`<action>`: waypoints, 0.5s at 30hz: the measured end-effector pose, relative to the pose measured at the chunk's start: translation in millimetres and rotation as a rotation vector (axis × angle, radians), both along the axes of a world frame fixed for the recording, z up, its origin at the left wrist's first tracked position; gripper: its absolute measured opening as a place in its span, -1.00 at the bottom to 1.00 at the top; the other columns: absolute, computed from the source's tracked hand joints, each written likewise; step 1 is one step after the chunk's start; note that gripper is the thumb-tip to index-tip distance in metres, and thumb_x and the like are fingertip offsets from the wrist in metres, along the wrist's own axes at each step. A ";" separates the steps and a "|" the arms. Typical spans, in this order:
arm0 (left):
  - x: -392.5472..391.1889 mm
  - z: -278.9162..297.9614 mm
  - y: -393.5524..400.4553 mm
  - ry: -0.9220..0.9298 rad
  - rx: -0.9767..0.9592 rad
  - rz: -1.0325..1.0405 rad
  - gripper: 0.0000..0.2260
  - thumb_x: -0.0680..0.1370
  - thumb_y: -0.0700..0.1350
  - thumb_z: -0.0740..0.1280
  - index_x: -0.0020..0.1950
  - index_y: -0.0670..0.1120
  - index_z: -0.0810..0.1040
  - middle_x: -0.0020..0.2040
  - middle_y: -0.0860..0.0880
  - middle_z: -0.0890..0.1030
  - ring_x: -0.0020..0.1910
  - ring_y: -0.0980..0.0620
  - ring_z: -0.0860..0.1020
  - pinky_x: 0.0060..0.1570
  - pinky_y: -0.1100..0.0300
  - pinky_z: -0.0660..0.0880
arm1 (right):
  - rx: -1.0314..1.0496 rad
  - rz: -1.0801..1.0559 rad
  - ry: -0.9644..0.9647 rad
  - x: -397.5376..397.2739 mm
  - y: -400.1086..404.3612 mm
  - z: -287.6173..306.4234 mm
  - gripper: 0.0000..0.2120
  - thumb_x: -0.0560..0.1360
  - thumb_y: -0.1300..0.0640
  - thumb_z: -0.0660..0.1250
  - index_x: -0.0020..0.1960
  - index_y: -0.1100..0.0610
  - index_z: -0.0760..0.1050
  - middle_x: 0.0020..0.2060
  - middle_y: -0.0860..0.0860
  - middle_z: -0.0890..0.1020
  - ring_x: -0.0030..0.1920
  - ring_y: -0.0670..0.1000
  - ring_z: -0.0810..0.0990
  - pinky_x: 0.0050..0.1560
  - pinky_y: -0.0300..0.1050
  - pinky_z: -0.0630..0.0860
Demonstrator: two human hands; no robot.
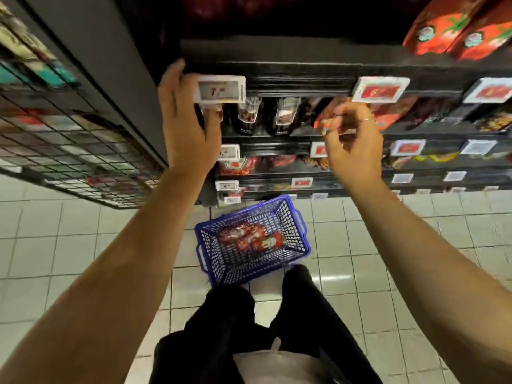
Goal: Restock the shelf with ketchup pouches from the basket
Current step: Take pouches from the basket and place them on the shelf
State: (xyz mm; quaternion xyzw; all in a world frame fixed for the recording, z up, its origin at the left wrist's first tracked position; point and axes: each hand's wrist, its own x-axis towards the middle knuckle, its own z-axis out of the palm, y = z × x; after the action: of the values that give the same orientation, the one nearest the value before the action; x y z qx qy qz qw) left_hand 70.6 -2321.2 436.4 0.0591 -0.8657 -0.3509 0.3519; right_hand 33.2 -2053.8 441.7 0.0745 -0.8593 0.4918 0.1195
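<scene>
Several red ketchup pouches point(250, 237) are seen lying flat in the bottom of the blue basket point(291, 217), which is set on the tiled floor point(360, 245) directly below the dark shelf point(304, 69) and just in front of the person's legs. At least three pouches can be made out there, overlapping one another; an exact count cannot be given because of blur. The restocking is therefore judged to be unfinished, since stock is left in the basket.

Above the basket, two red pouches point(454, 29) are stood on the upper shelf toward its right end, while the stretch of shelf straight above the basket is dark and its contents cannot be told. Whether those two were placed from the basket cannot be told.

The left hand point(184, 117) is raised to the shelf edge above and left of the basket, its fingers point(173, 70) extended and laid against the shelf lip beside a white price tag point(220, 90); nothing is seen to be held in it. The right hand point(353, 142) is raised above and right of the basket, below a red price tag point(381, 90), with its fingers loosely curled; a red package shows just behind them, but it cannot be told whether it is gripped or merely stands on the lower shelf behind the hand.

Lower shelves behind the basket are filled with other red and dark packets. A further reach down to the basket is judged to be needed.
</scene>
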 end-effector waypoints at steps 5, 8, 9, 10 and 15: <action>59.7 -65.3 -4.2 -0.323 0.144 0.032 -0.61 0.51 -0.30 0.29 0.35 -0.24 0.45 0.26 -0.20 0.49 0.23 -0.05 0.54 0.26 0.22 0.48 | 0.232 0.087 -0.560 46.1 36.4 -90.2 -0.87 0.51 0.35 0.31 -0.03 0.16 0.53 -0.19 -0.01 0.61 -0.16 0.03 0.61 0.00 -0.10 0.57; 98.4 -118.0 -2.7 -0.682 0.125 -0.005 -0.68 0.57 -0.27 0.33 0.33 -0.22 0.50 0.21 -0.18 0.61 0.20 -0.10 0.59 0.20 0.12 0.53 | 0.374 0.174 -0.774 67.6 48.9 -136.0 -0.89 0.49 0.29 0.39 -0.06 0.10 0.57 -0.14 0.01 0.68 -0.20 -0.02 0.64 -0.25 -0.48 0.46; 111.3 -133.9 -1.3 -0.843 0.143 -0.040 -0.69 0.59 -0.23 0.34 0.33 -0.21 0.50 0.21 -0.18 0.62 0.19 -0.13 0.60 0.13 0.12 0.53 | 0.409 0.213 -0.838 74.2 52.2 -149.4 -0.90 0.50 0.26 0.39 -0.06 0.08 0.56 -0.11 0.04 0.69 -0.22 -0.05 0.63 -0.31 -0.49 0.43; 126.6 -150.8 2.0 -1.024 0.158 -0.062 -0.70 0.60 -0.18 0.34 0.32 -0.19 0.50 0.19 -0.16 0.62 0.16 -0.14 0.61 0.05 0.15 0.52 | 0.475 0.273 -0.911 80.9 55.1 -165.0 -0.92 0.51 0.22 0.37 -0.05 0.06 0.54 -0.06 0.06 0.69 -0.20 -0.03 0.63 -0.29 -0.41 0.46; 194.1 -238.4 42.1 -1.426 0.246 -0.085 -0.75 0.59 -0.11 0.31 0.25 -0.15 0.51 0.17 -0.17 0.62 0.06 -0.10 0.59 -0.10 0.09 0.55 | 0.741 0.472 -0.991 110.5 75.5 -236.3 -0.92 0.52 0.09 0.32 0.00 0.05 0.49 0.09 0.13 0.64 0.05 0.17 0.59 -0.05 -0.12 0.48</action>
State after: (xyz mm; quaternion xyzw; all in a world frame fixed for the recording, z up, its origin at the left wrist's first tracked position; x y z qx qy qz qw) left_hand 264.7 -2279.1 198.0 0.2790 -0.8404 -0.3353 -0.3218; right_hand 143.7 -1978.3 205.4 0.0620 -0.8855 0.1528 -0.4344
